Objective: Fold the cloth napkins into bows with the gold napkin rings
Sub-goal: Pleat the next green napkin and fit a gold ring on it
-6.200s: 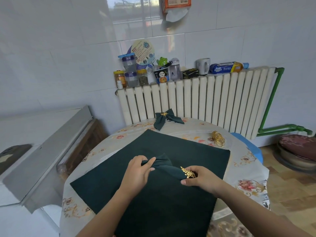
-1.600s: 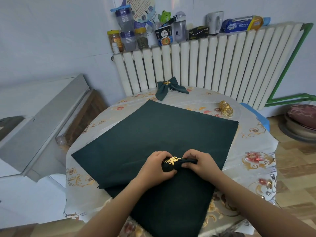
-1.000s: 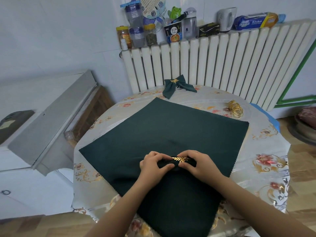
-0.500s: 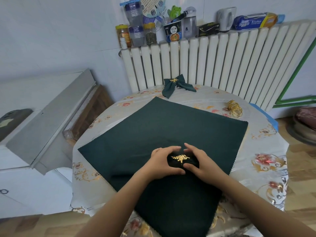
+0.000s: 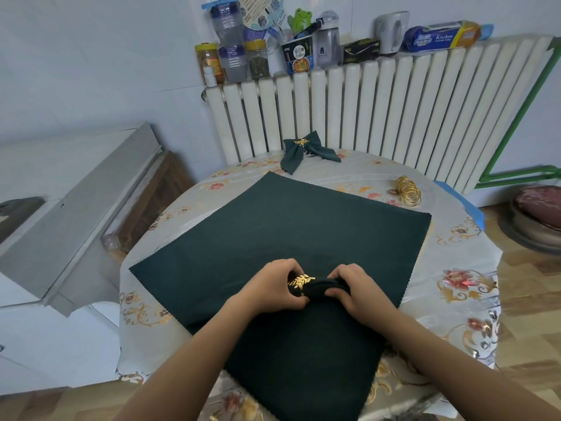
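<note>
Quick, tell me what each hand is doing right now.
Left hand: closed, pinching the gold ring on the bunched napkin.
Right hand: closed, gripping the napkin beside the ring.

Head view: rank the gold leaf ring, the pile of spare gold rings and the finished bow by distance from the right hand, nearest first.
1. Gold leaf ring: on the bunched napkin, just left of the right hand.
2. Pile of spare gold rings: on the table, beyond it to the right.
3. Finished bow: at the table's far edge by the radiator.
</note>
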